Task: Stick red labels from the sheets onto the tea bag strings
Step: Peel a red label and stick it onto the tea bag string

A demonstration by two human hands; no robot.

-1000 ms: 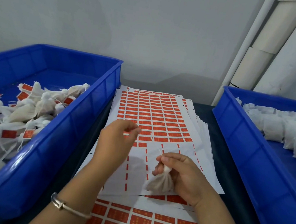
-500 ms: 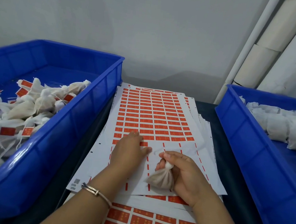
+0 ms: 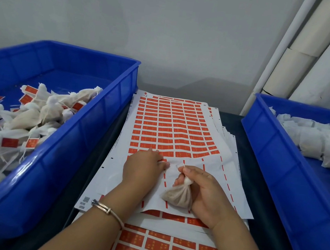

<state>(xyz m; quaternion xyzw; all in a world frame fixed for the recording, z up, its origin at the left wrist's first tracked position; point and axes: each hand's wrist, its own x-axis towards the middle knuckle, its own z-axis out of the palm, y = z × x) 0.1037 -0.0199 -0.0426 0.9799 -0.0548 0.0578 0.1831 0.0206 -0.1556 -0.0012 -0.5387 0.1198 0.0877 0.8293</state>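
Bins flank the work: the left bin [image 3: 89, 137] holds a heap of labelled bags [image 3: 28, 122], each with a red tag on its string, and the right bin [image 3: 274, 156] holds plain white bags [image 3: 321, 141] with no tags showing, so by the look of it the job is partway through a long batch. Between the bins a stack of label sheets lies on the dark table [image 3: 259, 147]; the top sheet [image 3: 171, 129] has full rows of red labels across its far half, while its near half is mostly bare backing with only thin red strips left. The left hand [image 3: 145, 169], a bangle [image 3: 106, 210] on its wrist, rests palm down on the sheet with its fingertips [image 3: 161, 162] at the nearest row of labels; whether they have already pinched a label up cannot be told, since the hand covers that spot. The right hand [image 3: 206, 192] grips a tea bag [image 3: 179, 197] by its gathered neck, the pouch lying on the bare backing and the string [image 3: 183, 164] poking up between thumb and forefinger. The step in hand looks like peeling off the next label. The next move would call for lifting that label clean by one edge, carrying it across to the string and folding it shut around it, sticky sides meeting squarely.
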